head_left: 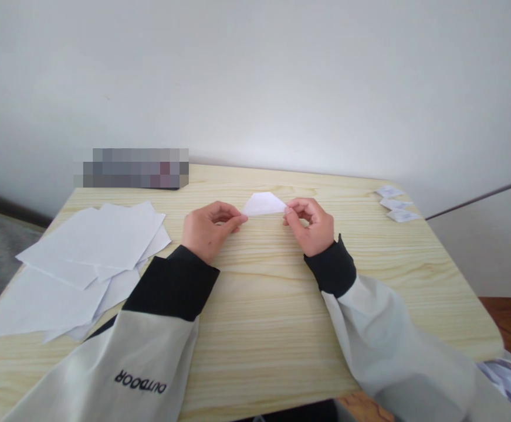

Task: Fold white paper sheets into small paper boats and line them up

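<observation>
White paper piece (264,205), small, roughly a trapezoid, looks folded, long edge toward the person and short edge away; should be very light, weight no issue. Probably soft and bendy across its face, a bit stiffer along any folded edge; likely easy to crease, crumple or tear if tugged from both ends, maybe a little slippery under dry skin, so a light pinch is enough. Best hold looks to be the two pointed ends of the long edge, thumb on one face and index on the other, leaving the middle flat. That is about where it sits now: between the two hands, over the middle of the tabletop (255,328) toward its far side; can't tell if its underside touches the wood. Left hand (209,230): thumb and index closed on the left corner, other fingers curled in behind. Right hand (314,227): thumb and index closed on the right corner, rest curled too. Paper spans the gap between both pinches, only its tips covered by fingers. Loose white sheets (101,240) lie overlapping left of the left hand; three small paper pieces (396,204) sit in a row at the far right edge, well apart from the right hand
</observation>
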`<control>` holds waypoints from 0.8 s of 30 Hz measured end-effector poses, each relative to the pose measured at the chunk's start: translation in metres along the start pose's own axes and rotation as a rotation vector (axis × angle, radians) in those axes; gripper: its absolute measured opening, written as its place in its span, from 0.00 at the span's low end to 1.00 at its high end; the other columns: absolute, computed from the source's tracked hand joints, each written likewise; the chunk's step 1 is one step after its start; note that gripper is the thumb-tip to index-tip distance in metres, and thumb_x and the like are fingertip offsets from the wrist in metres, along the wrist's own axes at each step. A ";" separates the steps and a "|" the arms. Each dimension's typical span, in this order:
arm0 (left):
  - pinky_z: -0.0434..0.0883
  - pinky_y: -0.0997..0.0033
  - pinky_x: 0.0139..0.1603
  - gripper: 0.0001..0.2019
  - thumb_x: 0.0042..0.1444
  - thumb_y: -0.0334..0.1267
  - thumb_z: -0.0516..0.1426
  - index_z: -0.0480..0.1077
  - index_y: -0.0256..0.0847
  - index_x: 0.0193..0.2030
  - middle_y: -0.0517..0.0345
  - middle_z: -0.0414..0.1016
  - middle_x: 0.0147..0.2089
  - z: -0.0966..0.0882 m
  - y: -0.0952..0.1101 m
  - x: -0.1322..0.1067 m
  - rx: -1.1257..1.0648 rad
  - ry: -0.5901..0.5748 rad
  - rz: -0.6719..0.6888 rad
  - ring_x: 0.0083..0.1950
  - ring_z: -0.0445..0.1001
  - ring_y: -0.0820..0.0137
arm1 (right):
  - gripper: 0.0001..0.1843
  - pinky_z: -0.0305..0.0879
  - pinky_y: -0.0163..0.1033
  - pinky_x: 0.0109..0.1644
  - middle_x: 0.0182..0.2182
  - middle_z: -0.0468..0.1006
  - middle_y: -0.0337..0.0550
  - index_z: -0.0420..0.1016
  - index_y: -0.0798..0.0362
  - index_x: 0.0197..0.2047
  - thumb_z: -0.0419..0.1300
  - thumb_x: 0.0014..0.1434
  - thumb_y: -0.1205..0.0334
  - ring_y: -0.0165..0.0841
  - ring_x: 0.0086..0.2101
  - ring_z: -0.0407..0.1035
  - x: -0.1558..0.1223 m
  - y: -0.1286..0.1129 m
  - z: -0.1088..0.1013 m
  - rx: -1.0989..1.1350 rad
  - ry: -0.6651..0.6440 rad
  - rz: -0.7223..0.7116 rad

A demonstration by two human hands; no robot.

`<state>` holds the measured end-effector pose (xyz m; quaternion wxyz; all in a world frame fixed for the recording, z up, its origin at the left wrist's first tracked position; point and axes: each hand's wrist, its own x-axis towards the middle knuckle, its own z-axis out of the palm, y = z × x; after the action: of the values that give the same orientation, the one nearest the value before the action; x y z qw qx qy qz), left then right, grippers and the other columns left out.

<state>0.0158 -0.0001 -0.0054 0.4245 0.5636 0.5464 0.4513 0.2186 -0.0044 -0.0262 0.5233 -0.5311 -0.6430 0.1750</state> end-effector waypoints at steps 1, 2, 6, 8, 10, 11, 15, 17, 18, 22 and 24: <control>0.71 0.78 0.31 0.08 0.44 0.40 0.64 0.72 0.39 0.27 0.63 0.76 0.24 0.000 0.001 0.000 0.023 0.001 0.000 0.26 0.74 0.75 | 0.06 0.71 0.35 0.34 0.27 0.77 0.38 0.71 0.52 0.36 0.59 0.56 0.58 0.29 0.25 0.73 0.000 0.000 0.000 0.001 0.002 -0.002; 0.71 0.77 0.32 0.08 0.45 0.41 0.64 0.73 0.39 0.27 0.62 0.77 0.25 0.000 0.001 -0.001 0.035 0.004 -0.004 0.26 0.75 0.74 | 0.07 0.71 0.36 0.34 0.27 0.77 0.38 0.71 0.52 0.36 0.59 0.56 0.58 0.29 0.25 0.73 0.000 0.000 0.000 0.001 0.004 -0.002; 0.74 0.75 0.34 0.08 0.48 0.40 0.62 0.74 0.38 0.32 0.59 0.79 0.28 0.003 0.003 -0.002 -0.060 0.016 -0.075 0.29 0.77 0.71 | 0.08 0.71 0.36 0.34 0.28 0.79 0.39 0.72 0.52 0.37 0.58 0.58 0.56 0.31 0.27 0.76 0.001 -0.002 0.001 -0.010 0.014 0.016; 0.76 0.73 0.35 0.09 0.49 0.40 0.62 0.75 0.36 0.34 0.56 0.80 0.29 0.004 0.004 -0.002 -0.104 0.008 -0.106 0.31 0.78 0.69 | 0.09 0.70 0.36 0.33 0.30 0.79 0.41 0.72 0.52 0.38 0.57 0.58 0.56 0.31 0.27 0.76 0.001 -0.002 0.001 -0.023 0.020 0.030; 0.77 0.71 0.34 0.11 0.50 0.42 0.61 0.75 0.35 0.36 0.54 0.80 0.30 0.004 0.004 -0.002 -0.123 0.006 -0.111 0.32 0.79 0.67 | 0.10 0.69 0.34 0.30 0.30 0.80 0.41 0.72 0.53 0.38 0.56 0.59 0.55 0.32 0.27 0.76 0.002 -0.002 0.000 -0.037 0.030 0.042; 0.77 0.70 0.34 0.13 0.51 0.43 0.60 0.75 0.34 0.36 0.52 0.80 0.31 0.004 0.003 -0.002 -0.134 0.006 -0.107 0.32 0.79 0.67 | 0.11 0.68 0.34 0.29 0.31 0.80 0.41 0.72 0.53 0.39 0.56 0.59 0.54 0.32 0.27 0.76 0.002 -0.002 0.000 -0.045 0.036 0.047; 0.77 0.70 0.34 0.15 0.51 0.44 0.60 0.75 0.33 0.40 0.51 0.81 0.33 0.002 0.002 0.000 -0.156 -0.024 -0.088 0.34 0.79 0.66 | 0.12 0.68 0.34 0.29 0.31 0.79 0.41 0.71 0.52 0.39 0.56 0.59 0.53 0.31 0.27 0.76 0.002 -0.001 0.000 -0.058 0.046 0.050; 0.77 0.72 0.34 0.16 0.49 0.43 0.62 0.75 0.34 0.40 0.51 0.81 0.33 0.000 0.002 0.000 -0.152 -0.078 -0.086 0.34 0.79 0.67 | 0.12 0.69 0.35 0.31 0.32 0.79 0.41 0.71 0.52 0.39 0.55 0.60 0.53 0.31 0.27 0.76 0.002 0.000 0.000 -0.044 0.048 0.038; 0.77 0.72 0.35 0.16 0.48 0.43 0.62 0.75 0.34 0.40 0.52 0.81 0.33 0.000 0.002 0.000 -0.150 -0.100 -0.086 0.34 0.79 0.67 | 0.11 0.70 0.35 0.32 0.32 0.79 0.41 0.71 0.52 0.39 0.55 0.60 0.53 0.31 0.27 0.76 0.002 0.001 0.000 -0.035 0.048 0.033; 0.75 0.73 0.35 0.16 0.46 0.44 0.64 0.75 0.35 0.39 0.53 0.81 0.32 -0.001 0.006 -0.001 -0.124 -0.114 -0.101 0.32 0.78 0.69 | 0.11 0.70 0.35 0.32 0.32 0.78 0.41 0.71 0.52 0.39 0.55 0.60 0.53 0.30 0.27 0.76 0.001 0.001 0.000 -0.020 0.057 0.022; 0.75 0.73 0.35 0.16 0.44 0.45 0.64 0.75 0.36 0.37 0.55 0.80 0.30 0.000 0.006 -0.002 -0.080 -0.102 -0.103 0.30 0.77 0.70 | 0.10 0.70 0.35 0.31 0.32 0.78 0.40 0.71 0.52 0.39 0.56 0.60 0.54 0.30 0.27 0.76 0.001 0.000 0.000 -0.021 0.058 0.009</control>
<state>0.0170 -0.0023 0.0008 0.4967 0.5394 0.5339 0.4210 0.2185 -0.0034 -0.0258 0.5355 -0.5442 -0.6269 0.1551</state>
